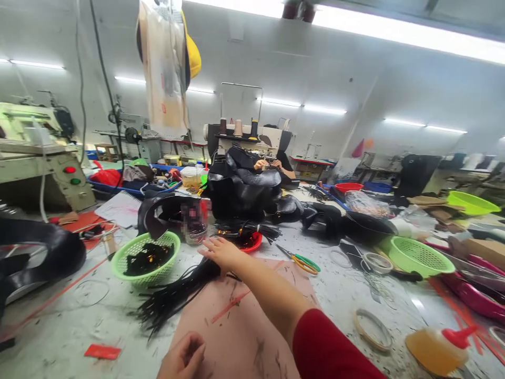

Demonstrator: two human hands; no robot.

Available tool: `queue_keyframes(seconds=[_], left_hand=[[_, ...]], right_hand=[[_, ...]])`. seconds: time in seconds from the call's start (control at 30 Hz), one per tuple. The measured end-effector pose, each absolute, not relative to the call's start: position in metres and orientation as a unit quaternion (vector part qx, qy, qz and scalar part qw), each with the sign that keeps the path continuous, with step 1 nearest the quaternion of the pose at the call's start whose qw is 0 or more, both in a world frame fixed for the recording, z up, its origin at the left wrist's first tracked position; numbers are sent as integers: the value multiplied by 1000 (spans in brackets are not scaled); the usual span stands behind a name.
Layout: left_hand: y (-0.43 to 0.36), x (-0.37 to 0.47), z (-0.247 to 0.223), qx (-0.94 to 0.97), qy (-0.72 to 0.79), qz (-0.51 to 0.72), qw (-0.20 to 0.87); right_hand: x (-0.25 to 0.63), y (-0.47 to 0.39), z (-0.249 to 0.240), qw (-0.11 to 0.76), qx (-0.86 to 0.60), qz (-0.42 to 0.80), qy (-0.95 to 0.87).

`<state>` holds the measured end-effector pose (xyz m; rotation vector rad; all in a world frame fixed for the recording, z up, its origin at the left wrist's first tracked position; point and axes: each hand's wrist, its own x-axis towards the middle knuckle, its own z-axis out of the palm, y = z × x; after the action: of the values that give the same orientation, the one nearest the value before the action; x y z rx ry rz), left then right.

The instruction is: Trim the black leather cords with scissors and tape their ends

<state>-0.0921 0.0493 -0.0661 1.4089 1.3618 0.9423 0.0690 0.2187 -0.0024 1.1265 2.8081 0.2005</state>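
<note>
My right hand reaches forward over the upper end of a bundle of thin black strips, its fingers stretched out; whether it touches them is hard to tell. Just beyond it lies a red bowl with black pieces in it, partly behind the hand. My left hand is low at the front, over the edge of a pinkish-brown board. Its fingers are curled toward the thumb, and anything between them is hidden. A light green basket with small black pieces stands left of the strips.
Scissors with green and orange handles lie right of the board. A tape roll and a red-capped glue bottle are at front right. Behind the jar, black leather pieces are heaped before a co-worker's hands at a sewing machine.
</note>
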Motion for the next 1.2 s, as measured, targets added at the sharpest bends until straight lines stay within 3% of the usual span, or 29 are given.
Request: queue_keyframes(seconds=[0.17, 0.27, 0.83, 1.2], left_hand=[[39, -91, -56, 631, 551, 338, 429], [34, -91, -57, 634, 556, 322, 430], [23, -94, -58, 641, 546, 306, 444], [22, -93, -58, 637, 548, 309, 446]], right_hand=[[47, 229, -1, 196, 348, 11, 917], [46, 229, -1, 212, 340, 1, 916], [58, 183, -25, 162, 407, 34, 898], [63, 174, -1, 61, 430, 42, 900]])
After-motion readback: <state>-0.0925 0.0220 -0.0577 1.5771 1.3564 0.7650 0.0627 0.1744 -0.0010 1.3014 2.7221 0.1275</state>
